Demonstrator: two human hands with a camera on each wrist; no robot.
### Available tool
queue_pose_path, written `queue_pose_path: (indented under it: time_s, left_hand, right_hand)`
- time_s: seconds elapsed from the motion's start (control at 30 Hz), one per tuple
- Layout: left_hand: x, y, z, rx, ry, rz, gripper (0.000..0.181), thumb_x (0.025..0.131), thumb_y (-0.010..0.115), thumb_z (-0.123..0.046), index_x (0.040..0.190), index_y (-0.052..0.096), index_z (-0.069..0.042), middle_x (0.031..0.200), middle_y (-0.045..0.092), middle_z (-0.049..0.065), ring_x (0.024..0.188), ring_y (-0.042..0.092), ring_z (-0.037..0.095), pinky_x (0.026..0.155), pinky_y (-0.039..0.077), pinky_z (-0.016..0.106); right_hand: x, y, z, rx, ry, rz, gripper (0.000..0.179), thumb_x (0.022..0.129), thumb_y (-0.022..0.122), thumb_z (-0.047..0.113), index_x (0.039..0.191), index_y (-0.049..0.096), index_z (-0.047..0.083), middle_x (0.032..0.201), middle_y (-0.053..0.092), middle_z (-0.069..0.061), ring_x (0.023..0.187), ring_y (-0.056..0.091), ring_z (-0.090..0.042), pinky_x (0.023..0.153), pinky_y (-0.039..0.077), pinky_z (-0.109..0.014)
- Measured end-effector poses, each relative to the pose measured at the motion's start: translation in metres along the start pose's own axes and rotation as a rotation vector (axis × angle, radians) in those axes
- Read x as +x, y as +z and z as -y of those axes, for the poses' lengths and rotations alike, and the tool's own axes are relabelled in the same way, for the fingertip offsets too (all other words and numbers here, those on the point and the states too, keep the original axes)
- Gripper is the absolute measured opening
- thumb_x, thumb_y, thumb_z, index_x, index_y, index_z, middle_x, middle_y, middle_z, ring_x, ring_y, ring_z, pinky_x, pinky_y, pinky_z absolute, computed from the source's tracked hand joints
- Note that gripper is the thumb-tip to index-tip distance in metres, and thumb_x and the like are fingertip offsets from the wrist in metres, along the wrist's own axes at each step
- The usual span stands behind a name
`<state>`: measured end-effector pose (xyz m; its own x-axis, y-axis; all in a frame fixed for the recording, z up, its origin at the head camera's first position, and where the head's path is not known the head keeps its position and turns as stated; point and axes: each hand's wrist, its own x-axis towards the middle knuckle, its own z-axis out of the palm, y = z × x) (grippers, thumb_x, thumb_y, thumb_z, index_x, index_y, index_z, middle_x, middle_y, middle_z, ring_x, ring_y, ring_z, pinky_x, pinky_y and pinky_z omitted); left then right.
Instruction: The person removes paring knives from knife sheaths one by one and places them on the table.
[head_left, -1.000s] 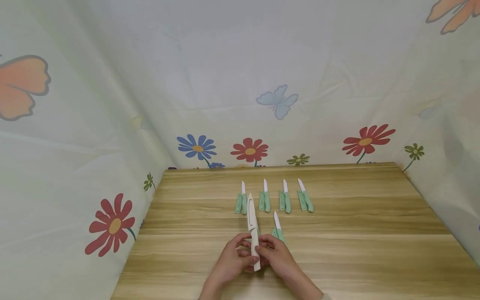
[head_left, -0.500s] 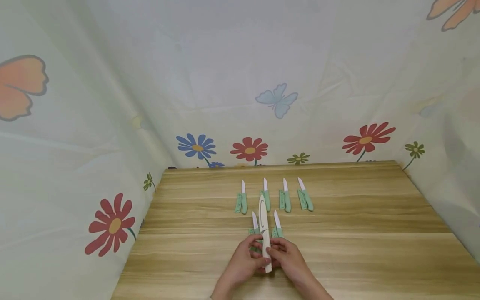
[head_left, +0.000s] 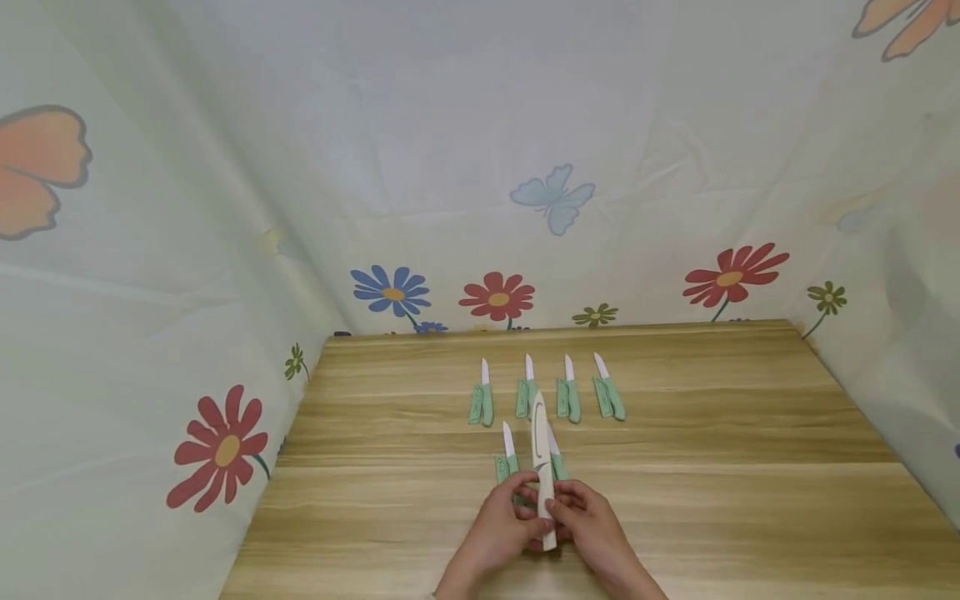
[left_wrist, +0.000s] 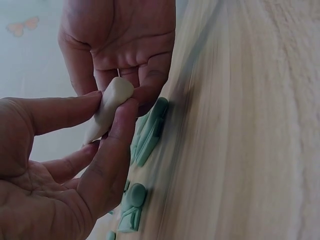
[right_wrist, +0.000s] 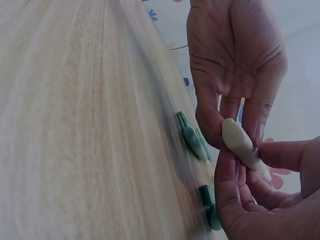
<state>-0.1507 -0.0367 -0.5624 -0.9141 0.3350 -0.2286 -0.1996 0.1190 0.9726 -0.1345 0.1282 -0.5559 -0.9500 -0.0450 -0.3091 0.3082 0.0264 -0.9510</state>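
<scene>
Both hands hold one cream-coloured knife [head_left: 546,492] above the table, tip pointing away; a cream sheath [head_left: 540,429] with a slot along it appears to cover its blade. My left hand [head_left: 498,525] pinches the handle [left_wrist: 111,105] between thumb and fingers from the left. From the right, my right hand [head_left: 596,529] pinches the same handle [right_wrist: 242,147]. Below lie two small green-handled paring knives: the left one [head_left: 510,446] is partly behind the left hand, the right one [head_left: 557,458] partly behind the cream knife.
Farther back, several green-handled paring knives [head_left: 572,400] lie in a row, each with a green sheath [head_left: 476,404] at its left. The wooden table [head_left: 712,467] meets flowered cloth walls [head_left: 630,250] at the back and sides.
Both hands and the cream knife have moved to the right together. The front left green knife has come into view, and the knife now overlaps the front right one. The grip looks the same.
</scene>
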Motion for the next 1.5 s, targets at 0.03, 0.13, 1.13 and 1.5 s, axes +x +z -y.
queue_pose_path:
  time_s: [0.03, 0.13, 1.13, 1.5]
  left_hand:
    - [-0.0001, 0.0008, -0.0002, 0.002, 0.002, -0.002, 0.065, 0.082, 0.077, 0.009, 0.141, 0.056, -0.009, 0.114, 0.058, 0.008, 0.088, 0.066, 0.016, 0.063, 0.065, 0.036]
    - [-0.0005, 0.0026, -0.0007, 0.008, 0.003, -0.005, 0.064, 0.082, 0.078, 0.009, 0.14, 0.057, -0.01, 0.113, 0.058, 0.008, 0.087, 0.066, 0.017, 0.063, 0.065, 0.036]
    - [0.001, 0.0072, 0.0027, 0.042, 0.008, -0.027, 0.063, 0.082, 0.08, 0.006, 0.138, 0.059, -0.013, 0.112, 0.056, 0.007, 0.087, 0.063, 0.016, 0.06, 0.064, 0.035]
    - [-0.0006, 0.0069, 0.0021, 0.041, -0.005, -0.032, 0.062, 0.082, 0.08, 0.006, 0.137, 0.059, -0.014, 0.111, 0.057, 0.007, 0.088, 0.064, 0.016, 0.06, 0.064, 0.035]
  right_hand:
    - [-0.0002, -0.0002, -0.0003, 0.003, 0.0, -0.004, 0.038, 0.1, 0.063, 0.008, 0.132, 0.055, -0.012, 0.106, 0.066, -0.014, 0.087, 0.065, -0.019, 0.07, 0.06, -0.03]
    - [-0.0007, -0.0005, -0.0005, 0.003, 0.003, -0.016, 0.037, 0.1, 0.063, 0.008, 0.131, 0.055, -0.011, 0.107, 0.066, -0.015, 0.088, 0.065, -0.019, 0.07, 0.06, -0.03]
    - [-0.0007, 0.0003, -0.0024, -0.001, 0.001, -0.035, 0.035, 0.099, 0.064, 0.005, 0.128, 0.057, -0.011, 0.104, 0.064, -0.013, 0.087, 0.063, -0.019, 0.067, 0.058, -0.029]
    - [-0.002, 0.0011, -0.0013, -0.008, 0.009, -0.041, 0.033, 0.099, 0.064, 0.006, 0.127, 0.058, -0.01, 0.103, 0.064, -0.013, 0.087, 0.063, -0.018, 0.067, 0.058, -0.028]
